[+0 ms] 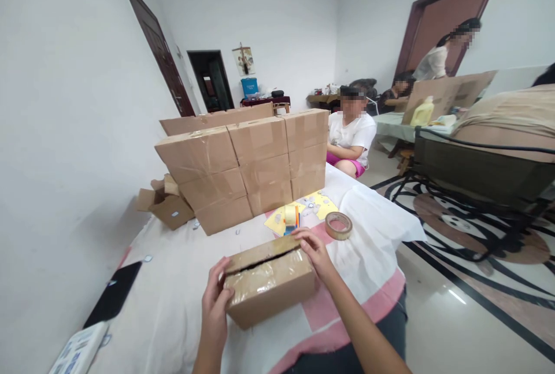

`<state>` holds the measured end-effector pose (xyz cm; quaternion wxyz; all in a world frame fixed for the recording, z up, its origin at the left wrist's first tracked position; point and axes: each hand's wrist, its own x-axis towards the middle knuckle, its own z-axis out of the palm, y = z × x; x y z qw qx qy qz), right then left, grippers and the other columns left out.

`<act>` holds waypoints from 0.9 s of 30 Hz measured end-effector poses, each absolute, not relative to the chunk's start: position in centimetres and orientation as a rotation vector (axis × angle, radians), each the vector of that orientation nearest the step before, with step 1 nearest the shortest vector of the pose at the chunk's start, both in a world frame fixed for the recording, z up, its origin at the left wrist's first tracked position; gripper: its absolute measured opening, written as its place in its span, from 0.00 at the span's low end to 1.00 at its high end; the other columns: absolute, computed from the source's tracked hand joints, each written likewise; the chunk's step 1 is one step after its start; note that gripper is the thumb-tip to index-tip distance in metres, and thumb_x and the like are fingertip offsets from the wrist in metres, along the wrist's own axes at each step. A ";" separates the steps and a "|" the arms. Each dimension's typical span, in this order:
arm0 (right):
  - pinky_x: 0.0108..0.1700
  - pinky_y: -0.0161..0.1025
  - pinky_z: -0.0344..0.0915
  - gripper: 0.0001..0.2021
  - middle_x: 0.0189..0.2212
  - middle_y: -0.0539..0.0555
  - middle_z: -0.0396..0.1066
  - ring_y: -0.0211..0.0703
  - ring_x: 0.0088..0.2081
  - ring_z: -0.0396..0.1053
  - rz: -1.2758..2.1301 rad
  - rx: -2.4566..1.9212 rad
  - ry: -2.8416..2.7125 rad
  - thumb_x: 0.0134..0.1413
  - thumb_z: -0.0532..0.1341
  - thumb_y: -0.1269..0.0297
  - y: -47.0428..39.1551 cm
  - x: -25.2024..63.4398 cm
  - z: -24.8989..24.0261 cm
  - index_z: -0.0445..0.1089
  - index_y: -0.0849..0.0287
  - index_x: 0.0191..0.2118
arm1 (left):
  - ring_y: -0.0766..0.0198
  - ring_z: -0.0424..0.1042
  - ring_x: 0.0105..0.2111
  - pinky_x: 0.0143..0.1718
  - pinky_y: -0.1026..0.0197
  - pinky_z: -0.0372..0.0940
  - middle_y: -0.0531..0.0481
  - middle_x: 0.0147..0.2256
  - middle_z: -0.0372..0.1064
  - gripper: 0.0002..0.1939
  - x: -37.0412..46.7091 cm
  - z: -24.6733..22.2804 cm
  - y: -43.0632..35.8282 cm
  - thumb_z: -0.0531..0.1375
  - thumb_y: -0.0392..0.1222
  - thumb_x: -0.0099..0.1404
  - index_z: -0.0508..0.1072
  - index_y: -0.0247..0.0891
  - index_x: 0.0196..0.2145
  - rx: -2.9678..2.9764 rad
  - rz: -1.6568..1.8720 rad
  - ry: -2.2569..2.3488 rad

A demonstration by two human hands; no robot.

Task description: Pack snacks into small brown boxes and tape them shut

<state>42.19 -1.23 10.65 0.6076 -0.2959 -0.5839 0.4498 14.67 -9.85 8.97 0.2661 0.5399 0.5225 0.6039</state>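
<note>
Across a cloth-covered table [165, 299], where a stack [247, 169] of taped cartons stands three high, the contents are hidden. Left of it sits an open carton [171, 209], flaps raised, its inside not clear. Nearest the person lies the box [273, 290], a dark slit along its top, contents unseen. The left hand [215, 290] clasps its left end; the right hand [315, 254], well apart, grips its far right corner. Beyond are a tape roll [339, 226] and a smaller dispenser [292, 219].
</note>
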 end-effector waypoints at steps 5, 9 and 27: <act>0.58 0.50 0.60 0.14 0.50 0.58 0.73 0.53 0.55 0.68 0.968 -0.657 -1.452 0.62 0.59 0.49 -1.0 42.8 9.8 0.73 0.54 0.36 | 0.46 0.59 0.64 0.63 0.38 0.58 0.46 0.55 0.72 0.15 13.7 9.0 -10.2 0.54 0.46 0.69 0.79 0.45 0.44 1.931 1.531 1.578; 0.58 0.49 0.60 0.18 0.49 0.59 0.73 0.52 0.54 0.68 0.960 -0.674 -1.443 0.65 0.55 0.48 -0.1 42.6 9.2 0.72 0.55 0.33 | 0.44 0.60 0.64 0.62 0.35 0.53 0.49 0.52 0.76 0.12 15.0 11.1 -10.7 0.57 0.47 0.67 0.79 0.47 0.43 2.238 1.305 1.856; 0.58 0.48 0.64 0.23 0.58 0.61 0.66 0.49 0.59 0.65 0.860 -0.984 -1.179 0.54 0.63 0.57 5.8 43.2 6.4 0.63 0.54 0.55 | 0.45 0.67 0.61 0.63 0.36 0.55 0.50 0.58 0.71 0.27 12.3 10.8 -10.4 0.61 0.60 0.63 0.71 0.54 0.58 2.386 0.789 2.013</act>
